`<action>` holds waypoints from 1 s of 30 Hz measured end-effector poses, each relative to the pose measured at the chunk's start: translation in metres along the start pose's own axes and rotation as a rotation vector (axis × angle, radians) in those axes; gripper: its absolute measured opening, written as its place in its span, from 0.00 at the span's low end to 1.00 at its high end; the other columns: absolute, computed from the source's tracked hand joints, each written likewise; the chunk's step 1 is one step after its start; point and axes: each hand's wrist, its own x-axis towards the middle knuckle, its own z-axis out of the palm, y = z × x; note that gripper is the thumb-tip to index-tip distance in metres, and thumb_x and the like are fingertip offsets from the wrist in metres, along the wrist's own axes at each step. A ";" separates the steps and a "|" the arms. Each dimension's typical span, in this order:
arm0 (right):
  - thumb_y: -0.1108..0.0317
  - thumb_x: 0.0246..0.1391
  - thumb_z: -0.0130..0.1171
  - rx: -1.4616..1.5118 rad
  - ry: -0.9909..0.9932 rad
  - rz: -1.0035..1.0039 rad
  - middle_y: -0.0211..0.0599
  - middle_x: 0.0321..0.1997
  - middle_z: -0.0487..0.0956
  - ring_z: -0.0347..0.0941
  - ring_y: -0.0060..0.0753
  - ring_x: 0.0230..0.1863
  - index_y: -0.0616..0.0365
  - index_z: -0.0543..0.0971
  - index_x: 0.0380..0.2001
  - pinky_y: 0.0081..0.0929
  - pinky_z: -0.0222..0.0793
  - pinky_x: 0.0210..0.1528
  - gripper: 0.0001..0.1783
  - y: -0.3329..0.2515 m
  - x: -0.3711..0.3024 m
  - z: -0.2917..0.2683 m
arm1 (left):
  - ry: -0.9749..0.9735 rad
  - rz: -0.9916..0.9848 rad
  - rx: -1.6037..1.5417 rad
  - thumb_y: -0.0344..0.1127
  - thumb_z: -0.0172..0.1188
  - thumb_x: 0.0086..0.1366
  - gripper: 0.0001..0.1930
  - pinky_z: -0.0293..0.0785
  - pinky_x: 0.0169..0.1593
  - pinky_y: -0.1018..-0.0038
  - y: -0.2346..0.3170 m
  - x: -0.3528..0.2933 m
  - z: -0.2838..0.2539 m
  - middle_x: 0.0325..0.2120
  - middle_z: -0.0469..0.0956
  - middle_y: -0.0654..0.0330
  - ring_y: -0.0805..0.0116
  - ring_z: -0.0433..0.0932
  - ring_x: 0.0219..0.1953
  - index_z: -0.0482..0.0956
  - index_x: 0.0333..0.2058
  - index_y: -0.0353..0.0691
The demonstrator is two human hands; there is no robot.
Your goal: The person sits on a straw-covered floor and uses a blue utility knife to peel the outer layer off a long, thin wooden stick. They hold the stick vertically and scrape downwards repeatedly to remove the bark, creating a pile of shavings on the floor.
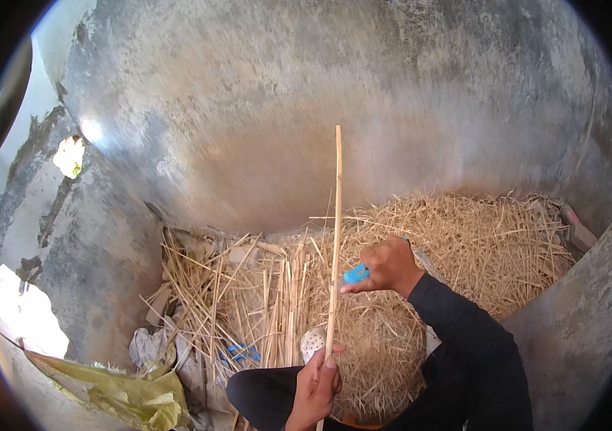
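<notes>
A long, pale bamboo strip (337, 208) stands nearly upright in front of me, its top reaching before the grey wall. My left hand (316, 388) is closed around its lower part. To the right of the strip, my right hand (390, 266) grips a blue-handled knife (356, 274). The knife's front end is at the strip's side, about midway up; its blade is too small to make out clearly. My right thumb reaches close to the strip there.
Loose shavings (478, 251) are heaped to the right and below my hands. Several thin bamboo strips (284, 302) lie at left, near a blue cord-like item (240, 352). A yellowish sheet (119, 391) lies lower left. Concrete walls (248, 108) enclose the spot.
</notes>
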 end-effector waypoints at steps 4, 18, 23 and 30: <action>0.17 0.36 0.48 -0.019 -0.014 0.032 0.29 0.03 0.60 0.58 0.31 0.05 0.49 0.60 0.04 0.28 0.55 0.11 0.43 0.011 -0.001 0.005 | -0.022 0.007 0.023 0.38 0.43 0.72 0.17 0.53 0.21 0.83 -0.002 0.003 0.000 0.14 0.55 0.73 0.84 0.52 0.15 0.65 0.52 0.31; 0.16 0.42 0.38 -0.197 -0.175 0.344 0.29 0.04 0.63 0.60 0.26 0.06 0.50 0.70 0.06 0.27 0.54 0.09 0.45 0.083 -0.013 0.038 | -0.069 -0.054 0.098 0.36 0.42 0.73 0.16 0.52 0.21 0.84 -0.009 0.002 0.005 0.14 0.57 0.74 0.85 0.54 0.16 0.66 0.53 0.33; 0.20 0.46 0.38 -0.317 -0.273 0.527 0.34 0.07 0.67 0.65 0.34 0.09 0.55 0.70 0.07 0.32 0.58 0.11 0.46 0.112 -0.027 0.016 | -0.097 -0.146 0.044 0.37 0.44 0.72 0.17 0.52 0.22 0.84 -0.024 -0.010 0.004 0.16 0.57 0.73 0.84 0.55 0.17 0.66 0.52 0.31; 0.21 0.48 0.37 0.155 -0.489 0.868 0.29 0.06 0.59 0.56 0.27 0.07 0.52 0.63 0.06 0.31 0.52 0.11 0.44 0.112 -0.018 0.013 | -0.117 -0.145 -0.030 0.36 0.44 0.72 0.17 0.53 0.23 0.82 -0.019 -0.003 0.005 0.15 0.55 0.72 0.83 0.52 0.16 0.65 0.53 0.30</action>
